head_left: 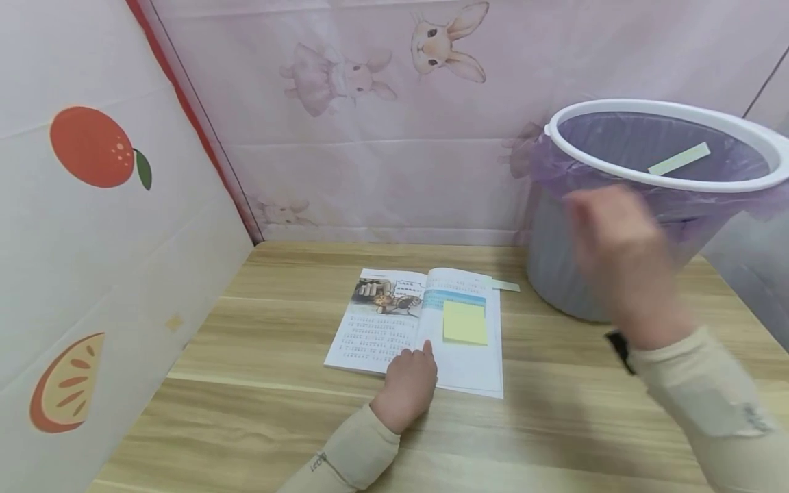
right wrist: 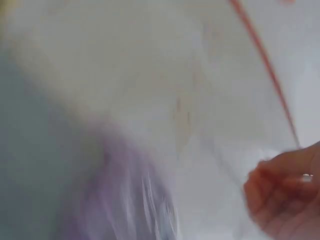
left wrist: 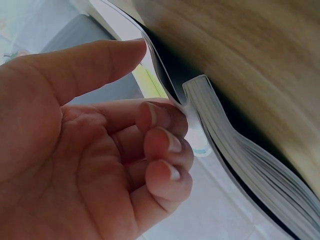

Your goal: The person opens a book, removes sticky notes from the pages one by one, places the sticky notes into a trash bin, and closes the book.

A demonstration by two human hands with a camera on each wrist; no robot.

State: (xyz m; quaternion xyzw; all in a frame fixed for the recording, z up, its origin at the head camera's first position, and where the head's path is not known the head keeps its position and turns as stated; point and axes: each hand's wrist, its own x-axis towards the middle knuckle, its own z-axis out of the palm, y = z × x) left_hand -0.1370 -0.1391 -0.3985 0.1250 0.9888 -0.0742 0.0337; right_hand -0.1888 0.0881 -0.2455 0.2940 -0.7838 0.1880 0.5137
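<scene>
An open book (head_left: 382, 342) lies on the table, with a picture on its left page and a yellow sticky note (head_left: 465, 323) on its right page. My left hand (head_left: 409, 383) presses the book's lower part near the fold, index finger pointing up the page. In the left wrist view, the thumb (left wrist: 110, 62) touches the page edge while the other fingers bend loosely. Blurred by motion, my right hand (head_left: 625, 253) is in front of the trash bin (head_left: 561, 253), fingers loosely curled and holding nothing visible. Inside the bin's opening shows a pale green paper strip (head_left: 680, 159).
The bin has a white rim ring (head_left: 659, 179) over a purple bag (head_left: 545, 161) and stands at the table's back right. Another pale strip (head_left: 507, 286) sticks out from the book's right edge. Printed cloth walls (head_left: 382, 185) border the wooden table (head_left: 246, 411).
</scene>
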